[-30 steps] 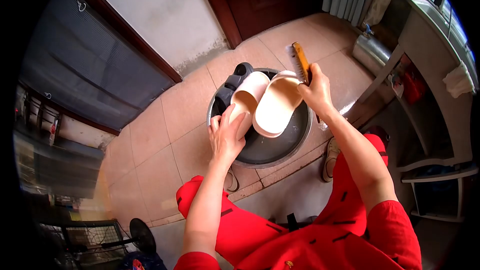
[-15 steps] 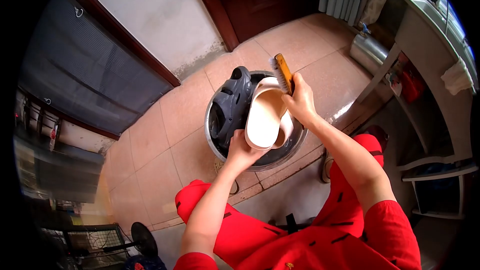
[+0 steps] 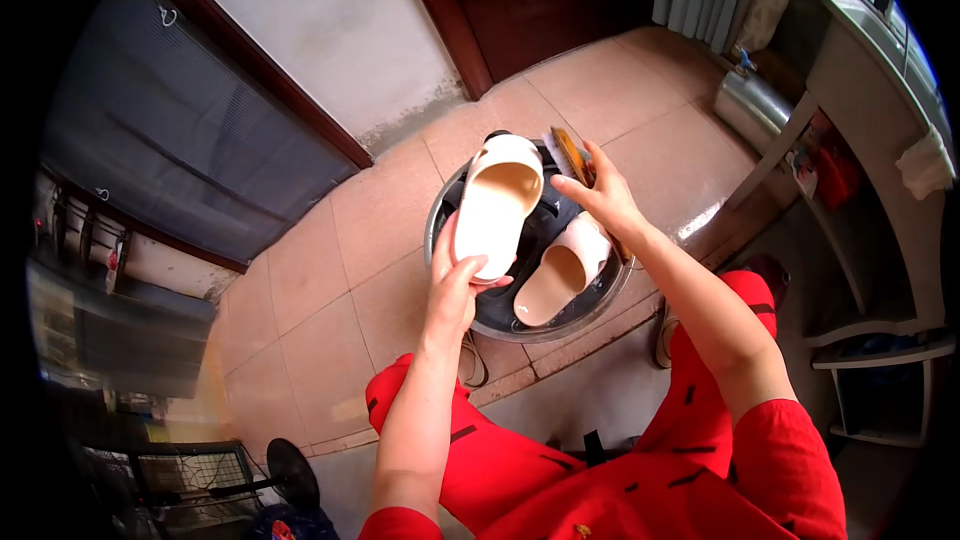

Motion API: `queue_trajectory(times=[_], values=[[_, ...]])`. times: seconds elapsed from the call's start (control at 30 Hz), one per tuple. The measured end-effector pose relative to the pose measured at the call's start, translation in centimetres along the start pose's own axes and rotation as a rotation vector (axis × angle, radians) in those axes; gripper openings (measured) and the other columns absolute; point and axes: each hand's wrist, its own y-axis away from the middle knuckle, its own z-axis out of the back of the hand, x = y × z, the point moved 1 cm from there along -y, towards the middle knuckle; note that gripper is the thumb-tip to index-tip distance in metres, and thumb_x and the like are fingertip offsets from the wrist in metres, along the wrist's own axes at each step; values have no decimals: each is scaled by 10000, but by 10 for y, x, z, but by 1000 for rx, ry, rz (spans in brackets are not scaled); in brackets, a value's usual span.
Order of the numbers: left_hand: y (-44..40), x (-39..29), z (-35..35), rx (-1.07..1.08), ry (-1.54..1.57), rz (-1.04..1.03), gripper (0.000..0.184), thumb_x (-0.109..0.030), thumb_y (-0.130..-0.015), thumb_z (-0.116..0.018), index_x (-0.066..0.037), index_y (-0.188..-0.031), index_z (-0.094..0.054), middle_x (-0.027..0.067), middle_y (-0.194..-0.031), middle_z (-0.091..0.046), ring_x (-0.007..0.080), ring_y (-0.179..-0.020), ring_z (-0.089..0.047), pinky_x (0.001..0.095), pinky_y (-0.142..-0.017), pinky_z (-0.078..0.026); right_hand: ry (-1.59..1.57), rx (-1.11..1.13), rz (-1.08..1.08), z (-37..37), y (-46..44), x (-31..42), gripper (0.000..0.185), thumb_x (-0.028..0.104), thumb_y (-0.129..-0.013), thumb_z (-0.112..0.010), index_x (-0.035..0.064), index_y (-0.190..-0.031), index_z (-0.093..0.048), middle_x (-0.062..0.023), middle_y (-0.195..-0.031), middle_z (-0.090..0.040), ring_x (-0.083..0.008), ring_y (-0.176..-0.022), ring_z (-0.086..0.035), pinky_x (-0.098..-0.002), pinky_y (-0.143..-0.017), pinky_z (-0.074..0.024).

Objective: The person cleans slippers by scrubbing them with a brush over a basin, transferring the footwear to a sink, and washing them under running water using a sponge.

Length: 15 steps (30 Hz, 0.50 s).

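Note:
My left hand (image 3: 457,285) grips the heel end of a cream slipper (image 3: 492,215), held above a round dark basin (image 3: 480,323) with its opening facing up. A second pale slipper (image 3: 552,290) lies in the right part of the basin, toe pointing up and right. At the basin's upper right, my right hand (image 3: 603,190) holds a wooden brush (image 3: 572,156) with pale bristles between thumb and fingers. Dark footwear in the basin is mostly hidden behind the raised slipper.
Tiled floor (image 3: 310,340) surrounds the basin. A metal cylinder (image 3: 752,105) with a blue tap stands at the upper right, near a pale stand (image 3: 880,170). At the lower left is a dark round object (image 3: 291,474). A red-brown door (image 3: 550,0) is at the top.
The raised slipper has shifted left and up in my left hand, away from the brush. The other slipper now shows fully in the basin at the right. My right fingers have spread somewhat around the brush.

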Motion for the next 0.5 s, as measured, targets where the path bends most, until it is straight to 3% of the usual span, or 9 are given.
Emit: queue_trajectory(times=[0.07,0.13,0.17,0.23,0.27,0.33,0.43,0.5], values=[[-2,-2,5,-8,-2,-12,732,-67,-794,-506,-41,-1460,-202,226,-1210,-563,346,-897,-677,353,-610,-614,2,34,-42,3,-4,-9,735,344,-764,-714,-56,-1314,-435,-283,-1227,-524,-370,-1105,-567,-404,-972,-439],[-3,-4,7,-18,1,-4,732,-73,-797,-511,-36,-1459,-203,225,-1199,-571,338,-880,-681,342,-589,-611,423,188,-16,-1,-10,-33,584,255,-797,-667,-29,-1275,-491,-285,-1253,-499,-394,-1083,-579,-438,-947,-461],[-4,-5,8,-20,1,-8,732,-73,-797,-511,-36,-1459,-203,225,-1199,-571,338,-880,-681,342,-589,-611,732,330,-138,-7,-5,-36,384,163,-827,-596,5,-1177,-587,-280,-1254,-492,-398,-1039,-602,-457,-891,-498],[-2,-7,6,-25,-15,-16,733,-79,-796,-517,-34,-1459,-207,221,-1186,-577,330,-874,-683,330,-579,-609,905,337,-72,-9,4,-40,275,115,-837,-562,23,-1078,-655,-257,-1228,-530,-365,-996,-637,-430,-849,-527],[-1,-7,6,-27,-15,-15,733,-79,-796,-517,-34,-1459,-207,221,-1186,-577,330,-874,-683,330,-579,-609,905,339,-71,-10,6,-42,275,115,-837,-562,23,-1078,-655,-257,-1228,-530,-365,-996,-637,-430,-849,-527],[-1,-8,6,-33,-25,30,710,-51,-796,-521,-40,-1447,-237,157,-1283,-508,242,-968,-647,317,-605,-611,1009,477,-77,-15,8,-45,261,128,-848,-535,26,-1038,-683,-225,-1166,-587,-343,-994,-648,-398,-838,-536],[-2,-4,7,-22,-69,-24,710,-34,-793,-516,-37,-1447,-240,149,-1297,-496,213,-999,-625,311,-604,-609,1119,618,69,-32,9,-61,268,153,-864,-511,33,-1014,-697,-202,-1102,-630,-323,-995,-655,-384,-836,-538],[-3,2,7,-46,-129,-70,709,-45,-791,-514,-29,-1445,-242,172,-1267,-518,242,-948,-650,317,-601,-609,1098,547,108,-44,10,-83,280,171,-882,-481,40,-982,-707,-215,-1086,-634,-327,-990,-656,-386,-823,-541]])
